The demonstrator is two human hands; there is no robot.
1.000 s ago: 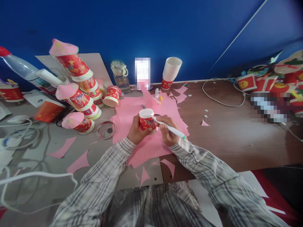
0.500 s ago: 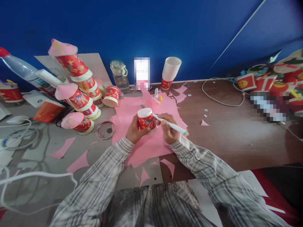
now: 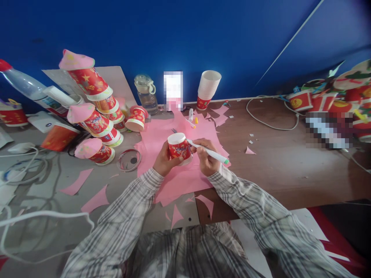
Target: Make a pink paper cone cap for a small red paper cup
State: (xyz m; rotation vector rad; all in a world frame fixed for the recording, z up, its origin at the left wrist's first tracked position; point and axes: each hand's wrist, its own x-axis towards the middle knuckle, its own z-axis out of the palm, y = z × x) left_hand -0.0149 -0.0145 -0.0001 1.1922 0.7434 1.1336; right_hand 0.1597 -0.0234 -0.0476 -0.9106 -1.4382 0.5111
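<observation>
My left hand [image 3: 164,160] is wrapped round a red patterned paper cup [image 3: 179,151], its white base turned upward. In my right hand [image 3: 209,157] is a white marker pen [image 3: 213,154] with a green end, gripped like a pencil. The marker's tip points at the cup's upper right side; whether it touches cannot be made out. Beneath both hands lie pink paper sheets [image 3: 185,179]. Just behind the cup, dark scissor-like tips [image 3: 174,131] show, mostly hidden. A white marker cap or short marker [image 3: 191,114] and a yellow cap [image 3: 196,120] rest on the paper.
Cup towers with pink cone tops [image 3: 95,119] stand at the left. Behind are a water bottle [image 3: 147,96], a glowing blurred screen [image 3: 173,90] and stacked paper cups [image 3: 209,87]. Decorated cups [image 3: 324,101] crowd the right. Pink scraps [image 3: 97,199] and a white cable [image 3: 272,127] lie about.
Almost nothing differs. The cup and my left hand have shifted very slightly left, along with a small shift of the whole view; both hands keep their grips.
</observation>
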